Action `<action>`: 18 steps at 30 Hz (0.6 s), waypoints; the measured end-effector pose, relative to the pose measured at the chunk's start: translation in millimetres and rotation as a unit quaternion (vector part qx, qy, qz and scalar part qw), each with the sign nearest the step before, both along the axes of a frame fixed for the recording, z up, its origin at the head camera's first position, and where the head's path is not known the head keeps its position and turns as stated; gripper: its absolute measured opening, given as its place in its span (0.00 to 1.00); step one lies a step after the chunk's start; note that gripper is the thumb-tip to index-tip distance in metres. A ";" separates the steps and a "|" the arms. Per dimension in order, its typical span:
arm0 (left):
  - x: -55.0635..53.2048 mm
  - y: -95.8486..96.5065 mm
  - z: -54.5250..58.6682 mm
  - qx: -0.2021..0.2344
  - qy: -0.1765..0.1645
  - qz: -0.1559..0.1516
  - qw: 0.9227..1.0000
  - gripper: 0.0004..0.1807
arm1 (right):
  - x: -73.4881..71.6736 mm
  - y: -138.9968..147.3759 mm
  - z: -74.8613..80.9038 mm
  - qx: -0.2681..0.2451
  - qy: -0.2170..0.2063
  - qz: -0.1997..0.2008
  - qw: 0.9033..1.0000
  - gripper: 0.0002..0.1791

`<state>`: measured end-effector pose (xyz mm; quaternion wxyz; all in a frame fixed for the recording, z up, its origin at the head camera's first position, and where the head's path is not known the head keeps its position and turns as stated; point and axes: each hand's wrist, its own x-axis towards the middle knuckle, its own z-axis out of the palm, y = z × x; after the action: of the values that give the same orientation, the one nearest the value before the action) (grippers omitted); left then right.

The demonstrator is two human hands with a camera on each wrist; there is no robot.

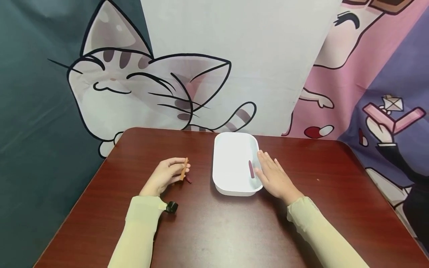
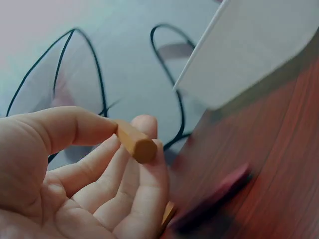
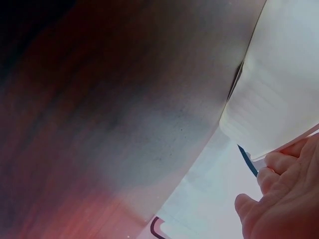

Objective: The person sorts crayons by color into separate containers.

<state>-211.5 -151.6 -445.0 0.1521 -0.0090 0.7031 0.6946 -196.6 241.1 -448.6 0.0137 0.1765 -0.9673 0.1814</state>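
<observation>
My left hand (image 1: 167,175) pinches an orange-brown crayon-like stick (image 1: 184,169) between thumb and fingertips, above the table. Its flat, many-sided end faces the camera in the left wrist view. Just below that hand a dark red stick (image 2: 214,199) lies on the table, with a bit of another orange-brown piece (image 2: 168,214) showing behind the fingers. My right hand (image 1: 276,176) rests with fairly straight fingers against the right rim of a white rectangular tray (image 1: 231,189). Inside the tray, near its right wall, lies one maroon stick (image 1: 251,169).
The tray stands on a reddish-brown wooden table (image 1: 214,230), near its far edge. A patterned cloth (image 1: 261,56) with cartoon figures hangs behind the table. A small black device (image 1: 171,207) sits at the left wrist.
</observation>
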 end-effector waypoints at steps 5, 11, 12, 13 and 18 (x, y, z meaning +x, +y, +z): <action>2.1 26.5 -1.5 0.045 0.003 -0.021 0.999 0.23 | -0.6 -1.6 0.5 0.008 -0.003 0.000 1.000 0.40; 6.0 60.3 7.8 0.065 0.018 -0.045 0.997 0.23 | 0.1 -0.1 0.7 0.010 -0.001 0.000 1.000 0.40; 6.0 65.3 10.3 0.066 0.022 -0.045 0.997 0.22 | 0.1 -0.5 0.9 0.009 -0.002 0.001 1.000 0.40; 5.5 70.4 13.4 0.066 0.027 -0.045 0.996 0.22 | 0.0 -0.8 1.0 0.008 -0.004 0.001 1.000 0.40; -2.6 98.8 28.3 0.056 0.028 -0.048 0.997 0.22 | -0.4 -1.8 1.6 0.013 -0.010 -0.001 1.000 0.40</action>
<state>-214.1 -52.8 -416.7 0.1660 0.0525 0.6669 0.7246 -196.9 239.4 -446.9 0.0016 0.1738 -0.9698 0.1709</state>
